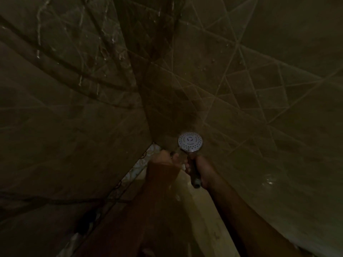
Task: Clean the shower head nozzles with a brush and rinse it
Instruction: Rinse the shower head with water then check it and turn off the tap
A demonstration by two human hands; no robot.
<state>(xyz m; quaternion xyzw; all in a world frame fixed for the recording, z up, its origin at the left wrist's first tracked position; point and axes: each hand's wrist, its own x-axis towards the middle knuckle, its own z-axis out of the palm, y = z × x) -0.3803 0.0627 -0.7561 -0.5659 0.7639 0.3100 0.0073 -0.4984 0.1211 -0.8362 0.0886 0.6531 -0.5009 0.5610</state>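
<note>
2 hands: right hand (pixel 201 171) clamped on shower head (pixel 190 141) handle; left hand (pixel 167 158) blurred, grip unclear. Keep nozzle face upturned, steady while scrubbing.

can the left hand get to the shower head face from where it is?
Probably yes. The left hand sits just beside and below the shower head, which the right hand holds by the handle, face toward the camera. Nothing visible lies between them, though it is dim and blurred.

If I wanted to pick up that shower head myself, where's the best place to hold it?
Grip the handle, the narrow stem below the round nozzle face, coming from the right side as the right hand does now. The stem fits a closed fist, and holding it there leaves the nozzles uncovered for brushing. The left hand is blurred beside it.
</note>
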